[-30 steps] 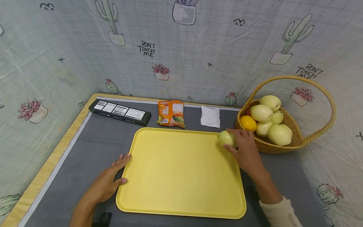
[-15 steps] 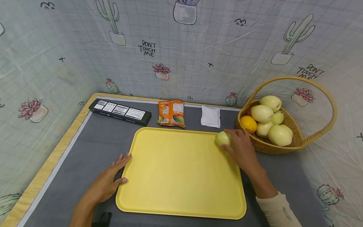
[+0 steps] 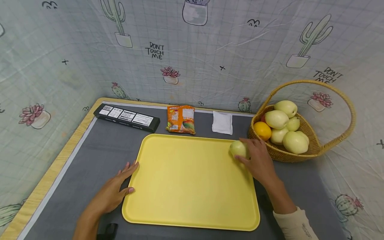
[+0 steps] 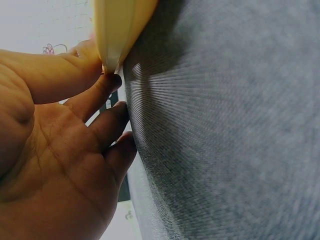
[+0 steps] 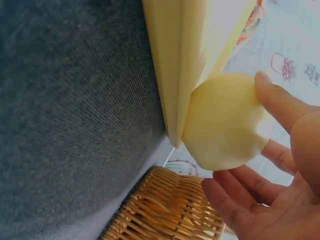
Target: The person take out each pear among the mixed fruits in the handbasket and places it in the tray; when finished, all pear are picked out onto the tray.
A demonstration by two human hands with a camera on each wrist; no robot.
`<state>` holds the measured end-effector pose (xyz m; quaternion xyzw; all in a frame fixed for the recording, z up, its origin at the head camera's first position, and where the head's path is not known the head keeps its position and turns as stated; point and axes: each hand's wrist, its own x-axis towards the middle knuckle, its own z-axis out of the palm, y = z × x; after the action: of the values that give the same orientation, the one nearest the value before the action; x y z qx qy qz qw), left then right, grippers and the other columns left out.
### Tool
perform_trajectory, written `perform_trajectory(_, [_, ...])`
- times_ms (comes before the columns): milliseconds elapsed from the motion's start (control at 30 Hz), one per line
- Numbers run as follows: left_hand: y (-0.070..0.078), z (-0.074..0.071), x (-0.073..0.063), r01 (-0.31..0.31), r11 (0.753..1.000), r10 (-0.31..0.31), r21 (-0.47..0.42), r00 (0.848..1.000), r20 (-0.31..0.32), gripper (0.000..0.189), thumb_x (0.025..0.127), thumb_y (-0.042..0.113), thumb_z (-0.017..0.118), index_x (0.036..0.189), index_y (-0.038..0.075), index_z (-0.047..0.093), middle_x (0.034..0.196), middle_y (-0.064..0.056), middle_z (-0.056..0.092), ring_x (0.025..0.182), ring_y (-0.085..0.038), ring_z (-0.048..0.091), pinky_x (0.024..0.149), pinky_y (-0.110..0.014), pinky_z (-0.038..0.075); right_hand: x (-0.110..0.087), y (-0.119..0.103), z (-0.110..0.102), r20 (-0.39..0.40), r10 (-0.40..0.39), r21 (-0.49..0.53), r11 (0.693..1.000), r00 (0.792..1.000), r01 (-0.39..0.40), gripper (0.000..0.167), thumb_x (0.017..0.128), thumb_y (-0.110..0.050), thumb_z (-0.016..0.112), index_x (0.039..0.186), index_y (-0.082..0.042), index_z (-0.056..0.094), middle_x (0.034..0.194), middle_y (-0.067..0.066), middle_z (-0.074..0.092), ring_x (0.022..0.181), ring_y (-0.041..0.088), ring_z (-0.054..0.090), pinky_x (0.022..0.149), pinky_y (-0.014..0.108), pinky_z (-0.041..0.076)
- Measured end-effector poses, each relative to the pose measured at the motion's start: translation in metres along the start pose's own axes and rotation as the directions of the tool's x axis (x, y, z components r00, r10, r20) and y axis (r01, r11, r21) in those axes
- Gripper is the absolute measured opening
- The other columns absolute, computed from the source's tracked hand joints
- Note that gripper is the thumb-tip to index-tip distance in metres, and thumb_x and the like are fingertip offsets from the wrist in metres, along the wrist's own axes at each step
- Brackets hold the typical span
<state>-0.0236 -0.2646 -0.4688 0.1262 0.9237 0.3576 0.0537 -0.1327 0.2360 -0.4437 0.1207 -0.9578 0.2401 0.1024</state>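
Observation:
A large yellow tray (image 3: 192, 183) lies on the grey table cover. At its far right corner, my right hand (image 3: 258, 161) holds a round, pale green fruit (image 3: 238, 149) between thumb and fingers. In the right wrist view this fruit (image 5: 225, 122) overlaps the tray's rim (image 5: 172, 75), with the thumb on one side and fingertips on the other. My left hand (image 3: 111, 193) rests at the tray's left edge, fingers fairly straight and spread. In the left wrist view, the thumb and forefinger of that hand (image 4: 60, 135) touch the tray's corner edge (image 4: 117, 40).
A wicker basket (image 3: 277, 155) with several pale green fruits and an orange (image 3: 262, 130) stands right of the tray. Along the back lie a black box (image 3: 127, 117), an orange snack packet (image 3: 180, 120) and a white folded cloth (image 3: 222, 122). A patterned curtain (image 3: 192, 50) encloses the table.
My right hand shifted the pale green fruit slightly left at the tray's corner, then back right. The left hand and the tray have stayed in place.

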Motion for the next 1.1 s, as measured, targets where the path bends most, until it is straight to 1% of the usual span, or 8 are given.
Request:
perform_trajectory(133, [0.000, 0.000, 0.000, 0.008, 1.000, -0.008, -0.005, 1.000, 0.005, 0.089, 0.090, 0.010, 0.081, 0.167, 0.015, 0.037, 0.173, -0.012, 0.035, 0.156, 0.008, 0.012, 0.121, 0.004, 0.002, -0.004, 0.001, -0.003, 0.021, 0.013, 0.001, 1.000, 1.000, -0.013, 0.072, 0.083, -0.023, 0.094, 0.146, -0.010, 0.062, 0.136, 0.023, 0.064, 0.135, 0.045, 0.047, 0.107, 0.067, 0.048])
perform_trajectory(367, [0.001, -0.002, 0.001, 0.010, 1.000, -0.010, 0.003, 1.000, 0.003, 0.088, 0.090, 0.009, 0.081, 0.166, 0.013, 0.038, 0.173, -0.013, 0.036, 0.156, 0.005, 0.013, 0.122, 0.003, 0.003, -0.004, 0.003, -0.004, 0.069, -0.009, 0.018, 1.000, 0.998, 0.008, 0.070, 0.085, -0.025, 0.092, 0.147, -0.011, 0.063, 0.129, 0.022, 0.065, 0.119, 0.041, 0.054, 0.093, 0.059, 0.053])
perform_trajectory(467, [0.001, -0.002, 0.001, 0.013, 1.000, -0.013, 0.007, 1.000, 0.008, 0.088, 0.090, 0.010, 0.081, 0.167, 0.014, 0.038, 0.173, -0.012, 0.036, 0.157, 0.004, 0.013, 0.123, 0.002, 0.003, -0.001, 0.006, -0.003, 0.094, 0.027, 0.087, 0.996, 0.995, -0.035, 0.065, 0.089, -0.026, 0.089, 0.147, -0.012, 0.062, 0.128, 0.020, 0.065, 0.111, 0.038, 0.060, 0.089, 0.055, 0.056])
perform_trajectory(567, [0.000, -0.001, 0.001, 0.010, 1.000, -0.010, 0.009, 1.000, 0.010, 0.087, 0.090, 0.010, 0.080, 0.167, 0.014, 0.038, 0.173, -0.012, 0.036, 0.156, 0.005, 0.013, 0.122, 0.003, 0.002, 0.001, 0.008, -0.001, 0.138, 0.067, 0.191, 0.977, 0.988, -0.093, 0.062, 0.095, -0.028, 0.083, 0.149, -0.013, 0.058, 0.131, 0.019, 0.067, 0.108, 0.036, 0.067, 0.088, 0.052, 0.061])
perform_trajectory(700, [0.000, 0.000, 0.001, 0.003, 1.000, -0.003, 0.007, 1.000, 0.007, 0.087, 0.091, 0.010, 0.080, 0.167, 0.013, 0.038, 0.172, -0.013, 0.036, 0.155, 0.007, 0.012, 0.121, 0.004, 0.002, 0.003, 0.010, 0.001, 0.194, 0.091, 0.305, 0.941, 0.977, -0.149, 0.060, 0.102, -0.031, 0.074, 0.154, -0.011, 0.052, 0.142, 0.022, 0.066, 0.119, 0.040, 0.070, 0.097, 0.055, 0.062])
perform_trajectory(833, [-0.001, 0.001, 0.001, 0.000, 1.000, 0.000, 0.001, 1.000, 0.006, 0.087, 0.091, 0.011, 0.080, 0.167, 0.014, 0.037, 0.173, -0.013, 0.035, 0.155, 0.010, 0.011, 0.120, 0.005, 0.001, 0.001, 0.014, -0.001, 0.217, 0.133, 0.332, 0.921, 0.967, -0.202, 0.058, 0.107, -0.032, 0.067, 0.157, -0.010, 0.047, 0.149, 0.026, 0.061, 0.128, 0.046, 0.066, 0.102, 0.060, 0.060])
perform_trajectory(1000, [-0.001, 0.001, 0.001, -0.016, 1.000, 0.016, -0.007, 1.000, -0.005, 0.086, 0.091, 0.009, 0.079, 0.166, 0.012, 0.038, 0.172, -0.015, 0.037, 0.152, 0.015, 0.009, 0.117, 0.007, 0.001, -0.002, 0.016, -0.005, 0.208, 0.140, 0.325, 0.924, 0.968, -0.203, 0.060, 0.108, -0.034, 0.065, 0.159, -0.010, 0.045, 0.150, 0.025, 0.059, 0.131, 0.045, 0.063, 0.106, 0.061, 0.058])
perform_trajectory(1100, [-0.001, 0.002, 0.000, -0.021, 1.000, 0.021, -0.003, 1.000, -0.008, 0.086, 0.091, 0.010, 0.079, 0.166, 0.012, 0.039, 0.172, -0.015, 0.037, 0.153, 0.015, 0.010, 0.117, 0.007, 0.001, -0.004, 0.014, -0.009, 0.146, 0.114, 0.305, 0.940, 0.983, -0.154, 0.061, 0.105, -0.032, 0.070, 0.157, -0.008, 0.048, 0.149, 0.022, 0.060, 0.132, 0.044, 0.062, 0.106, 0.059, 0.059])
